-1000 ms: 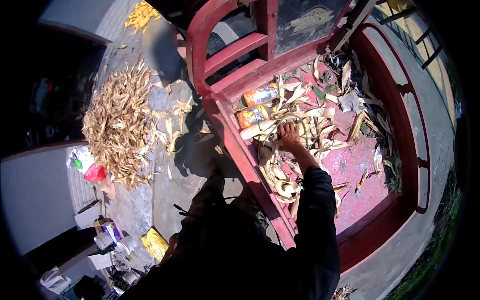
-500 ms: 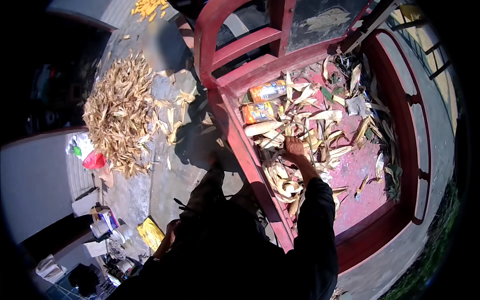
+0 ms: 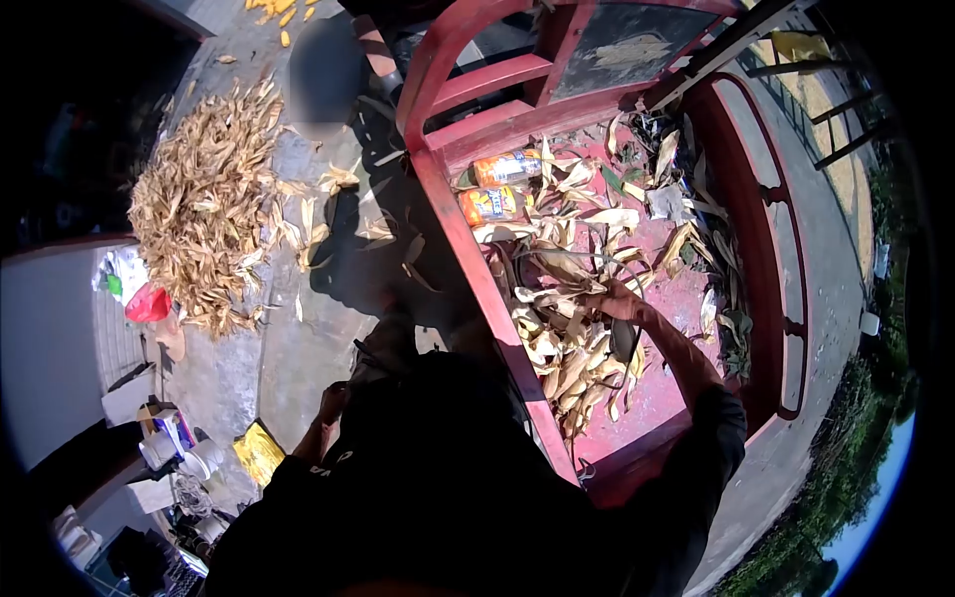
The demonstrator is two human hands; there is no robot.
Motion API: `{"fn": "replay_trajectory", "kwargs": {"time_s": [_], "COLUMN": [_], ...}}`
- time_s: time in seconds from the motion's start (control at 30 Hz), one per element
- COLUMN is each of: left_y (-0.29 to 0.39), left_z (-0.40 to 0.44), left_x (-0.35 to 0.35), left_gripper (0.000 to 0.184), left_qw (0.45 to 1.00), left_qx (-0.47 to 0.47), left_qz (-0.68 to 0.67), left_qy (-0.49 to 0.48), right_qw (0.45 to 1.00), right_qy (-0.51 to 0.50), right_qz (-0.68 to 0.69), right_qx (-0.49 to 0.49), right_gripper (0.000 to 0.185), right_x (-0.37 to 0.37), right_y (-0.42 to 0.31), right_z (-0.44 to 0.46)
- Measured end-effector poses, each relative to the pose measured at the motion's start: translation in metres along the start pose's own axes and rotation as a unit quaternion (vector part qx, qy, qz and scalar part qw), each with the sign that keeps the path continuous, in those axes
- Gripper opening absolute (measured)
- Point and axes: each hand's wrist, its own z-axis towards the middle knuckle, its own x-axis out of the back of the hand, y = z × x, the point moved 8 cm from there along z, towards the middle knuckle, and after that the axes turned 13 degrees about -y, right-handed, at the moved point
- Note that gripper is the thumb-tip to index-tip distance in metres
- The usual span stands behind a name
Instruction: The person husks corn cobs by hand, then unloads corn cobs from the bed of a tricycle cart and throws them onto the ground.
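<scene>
My right hand [image 3: 621, 300] reaches into the red cart bed [image 3: 637, 433] and has its fingers closed on dry corn husks [image 3: 562, 264]. A thin dark cord or stalk [image 3: 637, 284] loops around beside it. More loose husks [image 3: 587, 368] lie just below the hand. Two bottles with orange labels, one [image 3: 507, 167] above the other [image 3: 492, 205], lie at the bed's left edge. My left hand [image 3: 333, 398] hangs by my leg, outside the cart; its fingers are too small and dark to make out.
A large heap of husks [image 3: 209, 204] lies on the concrete at left, with yellow corn cobs [image 3: 284, 12] beyond. A red bag [image 3: 147, 303], a yellow packet [image 3: 259, 453] and boxes stand lower left. The cart's red side rail [image 3: 781, 229] curves along the right.
My right hand has gone from lying spread on the husks to closing on some, and has moved right across the bed. Husks are bunched beside it. My left hand has come further into view.
</scene>
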Motion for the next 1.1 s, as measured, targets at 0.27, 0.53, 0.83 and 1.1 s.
{"fn": "replay_trajectory", "kwargs": {"time_s": [0.27,0.53,0.83,1.1], "left_y": [0.004,0.018,-0.011,-0.090], "left_z": [0.045,0.047,0.061,0.073], "left_x": [-0.014,-0.026,-0.002,0.005], "left_gripper": [0.027,0.028,0.027,0.018], "left_qw": [0.940,0.933,0.931,0.823], "left_qx": [-0.010,0.010,-0.016,-0.101], "left_qz": [-0.336,-0.357,-0.364,-0.558], "left_qy": [-0.060,-0.049,-0.021,0.005], "right_qw": [0.937,0.953,0.983,0.984], "right_qy": [-0.050,-0.035,0.173,-0.013], "right_qz": [0.177,0.023,-0.008,-0.050], "right_qx": [-0.296,-0.300,-0.060,-0.170], "right_gripper": [0.035,0.036,0.044,0.043], "right_x": [-0.051,-0.105,-0.128,-0.213], "right_y": [-0.099,-0.172,-0.346,-0.351], "right_z": [-0.085,-0.081,-0.032,0.144]}}
